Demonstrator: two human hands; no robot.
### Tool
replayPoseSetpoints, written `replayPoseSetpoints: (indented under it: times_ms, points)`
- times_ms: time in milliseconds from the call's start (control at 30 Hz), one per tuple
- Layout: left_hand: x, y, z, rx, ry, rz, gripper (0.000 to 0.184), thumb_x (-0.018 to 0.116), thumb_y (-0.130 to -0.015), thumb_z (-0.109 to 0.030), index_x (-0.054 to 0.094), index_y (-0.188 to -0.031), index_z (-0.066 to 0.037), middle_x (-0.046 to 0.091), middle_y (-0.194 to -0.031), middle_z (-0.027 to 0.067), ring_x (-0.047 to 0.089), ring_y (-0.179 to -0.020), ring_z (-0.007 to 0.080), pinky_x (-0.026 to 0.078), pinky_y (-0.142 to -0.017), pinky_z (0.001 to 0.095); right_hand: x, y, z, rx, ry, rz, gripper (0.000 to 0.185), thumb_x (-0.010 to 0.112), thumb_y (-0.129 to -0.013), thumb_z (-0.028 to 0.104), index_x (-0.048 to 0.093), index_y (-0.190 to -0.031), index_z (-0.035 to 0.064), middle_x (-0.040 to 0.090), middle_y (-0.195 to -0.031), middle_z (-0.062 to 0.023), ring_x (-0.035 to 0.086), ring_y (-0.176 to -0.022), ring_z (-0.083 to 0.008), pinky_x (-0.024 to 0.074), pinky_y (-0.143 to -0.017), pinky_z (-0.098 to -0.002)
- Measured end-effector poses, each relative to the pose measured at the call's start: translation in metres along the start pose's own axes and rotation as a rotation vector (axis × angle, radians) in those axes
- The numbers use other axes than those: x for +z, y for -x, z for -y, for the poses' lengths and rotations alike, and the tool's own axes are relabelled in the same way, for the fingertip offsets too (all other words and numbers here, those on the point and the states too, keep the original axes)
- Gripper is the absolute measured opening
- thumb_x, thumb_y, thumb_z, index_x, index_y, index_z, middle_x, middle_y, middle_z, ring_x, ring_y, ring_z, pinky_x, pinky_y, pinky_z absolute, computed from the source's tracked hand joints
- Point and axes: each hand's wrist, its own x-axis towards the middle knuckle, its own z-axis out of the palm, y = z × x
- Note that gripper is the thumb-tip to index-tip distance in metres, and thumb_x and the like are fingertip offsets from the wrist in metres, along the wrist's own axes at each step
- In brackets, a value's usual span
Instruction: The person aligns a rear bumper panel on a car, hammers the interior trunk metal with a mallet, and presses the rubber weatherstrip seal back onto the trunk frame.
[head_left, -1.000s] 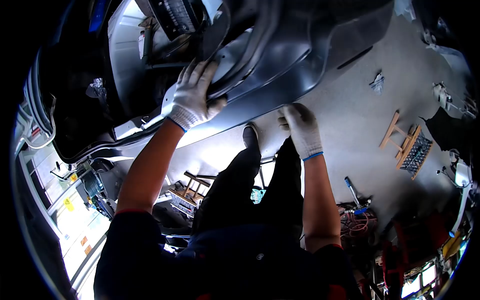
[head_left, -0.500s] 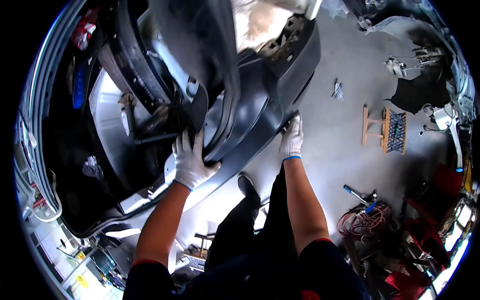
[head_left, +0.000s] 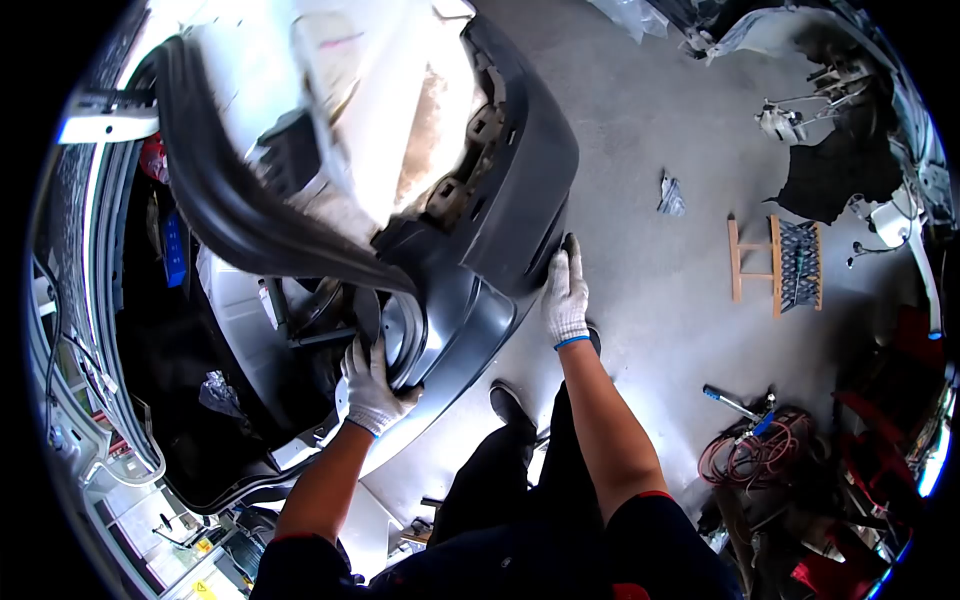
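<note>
My left hand (head_left: 374,390), in a white knit glove, rests with fingers spread on the inner edge of a dark grey car bumper (head_left: 450,355), beside the lamp opening. White-gloved too, my right hand (head_left: 566,297) lies flat against the bumper's outer face, its fingers stretched out and pointing away from me. A thick black rubber seal (head_left: 235,215) curves above my left hand. Pale, crumpled sheeting (head_left: 370,90) covers part of the body beyond it. Neither palm can be seen.
A small wooden-framed stool (head_left: 795,262) stands on the grey floor (head_left: 640,130) at right. Nearer are a coiled red hose (head_left: 755,462) and a blue-handled tool (head_left: 728,400). Black cloth (head_left: 835,180) and metal parts lie further right. A blue object (head_left: 174,250) sits inside the car.
The view has shifted along the car, showing more of the bumper's far end and the sheeting. My right hand has gone from curled fingers to stretched ones against the bumper; my left stays near the lamp opening.
</note>
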Motion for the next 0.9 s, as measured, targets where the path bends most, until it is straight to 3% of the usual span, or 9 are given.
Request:
replayPoseSetpoints:
  times_ms: [133, 300, 500, 567, 633, 700, 767, 833, 900]
  points:
    - [0.005, -0.002, 0.003, 0.015, 0.034, -0.032, 0.136, 0.097, -0.057, -0.055, 0.029, -0.165, -0.007, 0.032, -0.156, 0.0444, 0.039, -0.139, 0.0654, 0.038, -0.116, 0.0734, -0.016, -0.057, 0.049, -0.175, 0.127, 0.062, 0.071, 0.054, -0.114, 0.044, 0.038, -0.166, -0.0019, 0.049, -0.165, -0.0237, 0.047, -0.153, -0.0331, 0.0368, -0.126, -0.039]
    - [0.002, -0.004, 0.004, 0.081, 0.088, -0.099, 0.133, 0.098, -0.055, -0.052, 0.033, -0.163, -0.01, 0.036, -0.153, 0.0409, 0.041, -0.137, 0.062, 0.038, -0.112, 0.0745, -0.002, -0.101, 0.126, -0.308, 0.175, 0.139, 0.067, 0.057, -0.113, 0.04, 0.042, -0.164, -0.0002, 0.046, -0.165, -0.0242, 0.049, -0.152, -0.0353, 0.0393, -0.125, -0.0408]
    - [0.011, 0.0, 0.011, 0.09, 0.071, -0.159, 0.133, 0.093, -0.054, -0.063, 0.039, -0.162, -0.01, 0.041, -0.149, 0.0397, 0.046, -0.132, 0.0624, 0.042, -0.107, 0.0744, 0.039, -0.118, 0.227, -0.644, 0.298, 0.159, 0.058, 0.06, -0.109, 0.03, 0.05, -0.157, -0.0016, 0.049, -0.16, -0.0317, 0.053, -0.147, -0.0447, 0.0459, -0.119, -0.0464]
    - [0.005, -0.004, 0.007, 0.094, 0.123, -0.133, 0.135, 0.099, -0.053, -0.044, 0.032, -0.165, -0.014, 0.035, -0.158, 0.0387, 0.042, -0.14, 0.0615, 0.04, -0.114, 0.0728, 0.062, -0.134, 0.256, -0.735, 0.369, 0.137, 0.053, 0.059, -0.108, 0.028, 0.055, -0.15, -0.0043, 0.054, -0.153, -0.0344, 0.055, -0.141, -0.0497, 0.0474, -0.117, -0.0507]
    - [0.01, -0.001, 0.01, 0.081, 0.141, -0.097, 0.137, 0.099, -0.052, -0.048, 0.03, -0.166, -0.015, 0.033, -0.16, 0.039, 0.04, -0.141, 0.0634, 0.039, -0.113, 0.0758, 0.087, -0.155, 0.274, -0.866, 0.447, 0.119, 0.052, 0.052, -0.111, 0.032, 0.057, -0.145, -0.0064, 0.06, -0.145, -0.0346, 0.057, -0.137, -0.0502, 0.0471, -0.116, -0.0524]
    - [0.024, 0.004, 0.014, 0.119, 0.038, -0.098, 0.14, 0.098, -0.051, -0.05, 0.028, -0.167, -0.015, 0.032, -0.159, 0.0398, 0.039, -0.141, 0.0645, 0.038, -0.112, 0.0764, 0.115, -0.171, 0.272, -0.68, 0.508, 0.305, 0.056, 0.046, -0.113, 0.037, 0.056, -0.147, -0.0067, 0.059, -0.147, -0.0336, 0.057, -0.138, -0.0489, 0.0463, -0.117, -0.0511]
    - [0.035, 0.007, 0.016, 0.21, -0.14, -0.135, 0.143, 0.098, -0.051, -0.052, 0.025, -0.169, -0.015, 0.031, -0.159, 0.0405, 0.038, -0.141, 0.0654, 0.038, -0.112, 0.0765, 0.121, -0.182, 0.272, -0.676, 0.47, 0.365, 0.059, 0.042, -0.115, 0.041, 0.056, -0.148, -0.0057, 0.059, -0.149, -0.0323, 0.056, -0.139, -0.0474, 0.0456, -0.118, -0.0504]
    - [0.039, 0.007, 0.02, 0.111, -0.011, -0.071, 0.143, 0.098, -0.052, -0.052, 0.024, -0.169, -0.012, 0.03, -0.16, 0.0407, 0.037, -0.142, 0.0659, 0.037, -0.114, 0.0762, 0.121, -0.182, 0.275, -0.639, 0.517, 0.328, 0.055, 0.048, -0.114, 0.041, 0.059, -0.149, -0.001, 0.066, -0.141, -0.0302, 0.062, -0.135, -0.0457, 0.049, -0.116, -0.0455]
    - [0.036, 0.005, 0.019, 0.004, 0.122, -0.026, 0.144, 0.097, -0.054, -0.053, 0.023, -0.169, -0.009, 0.027, -0.162, 0.0414, 0.035, -0.143, 0.0661, 0.034, -0.117, 0.0759, 0.123, -0.183, 0.28, -0.631, 0.502, 0.371, 0.057, 0.043, -0.114, 0.04, 0.057, -0.146, -0.0045, 0.06, -0.148, -0.0311, 0.057, -0.138, -0.0476, 0.0457, -0.118, -0.05]
